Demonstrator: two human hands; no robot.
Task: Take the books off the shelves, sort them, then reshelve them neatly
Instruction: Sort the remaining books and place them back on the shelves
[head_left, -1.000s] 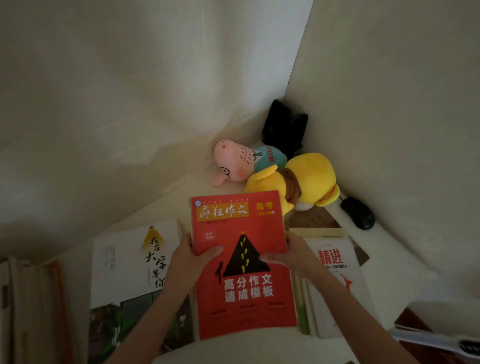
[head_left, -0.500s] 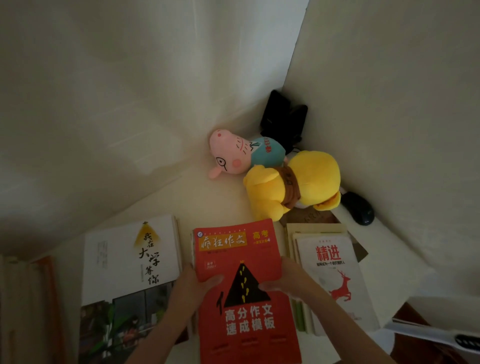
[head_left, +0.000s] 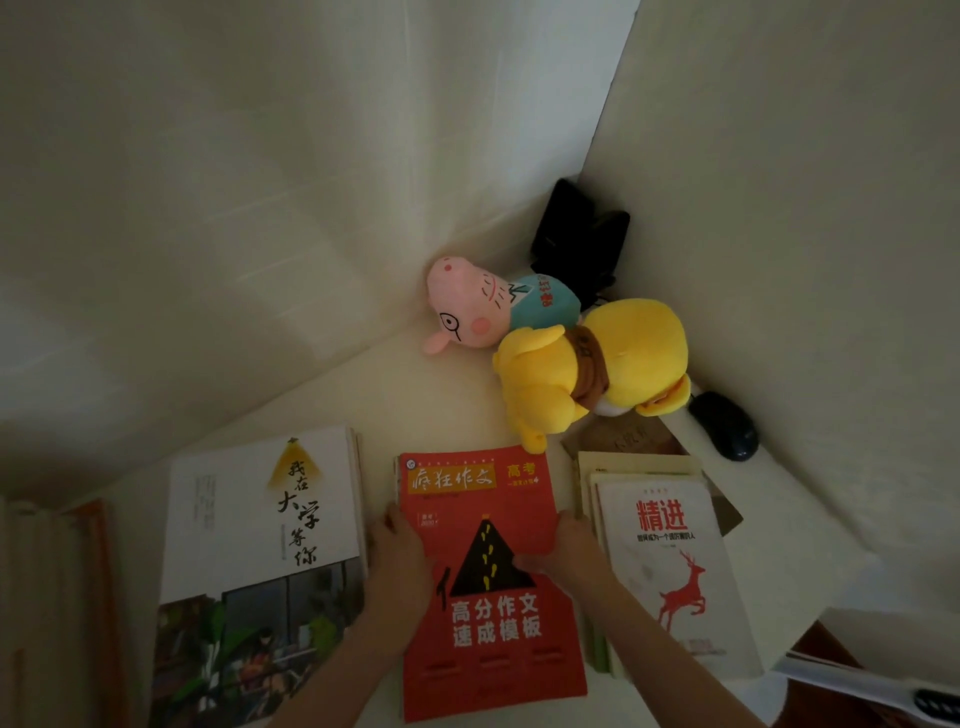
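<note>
Desk corner, dim light, viewed from above. The red book is lying face up in the middle of the white surface, spine to the left, its cover showing a black triangle with yellow footprints. The person's left hand is gripping the book's left edge, fingers curled over the spine side. The right hand is gripping the right edge, with the thumb lying across the cover near the triangle's lower corner. Both hands are thus clasping this one book (whether its underside is resting fully on the surface cannot be told). Just beside it on the left, a white book with black brush lettering and a photo on its lower half is lying flat, apart from the red cover by a narrow gap. On the right a stack of books is sitting, topped by a white cover with a red deer, and the right forearm is crossing its near-left corner. Behind the books, a yellow plush toy is leaning against a pink pig plush in the wall corner. A black mouse is lying just right of the yellow toy, near the wall. A black object, unclear in shape, is standing at the very back of the corner.
</note>
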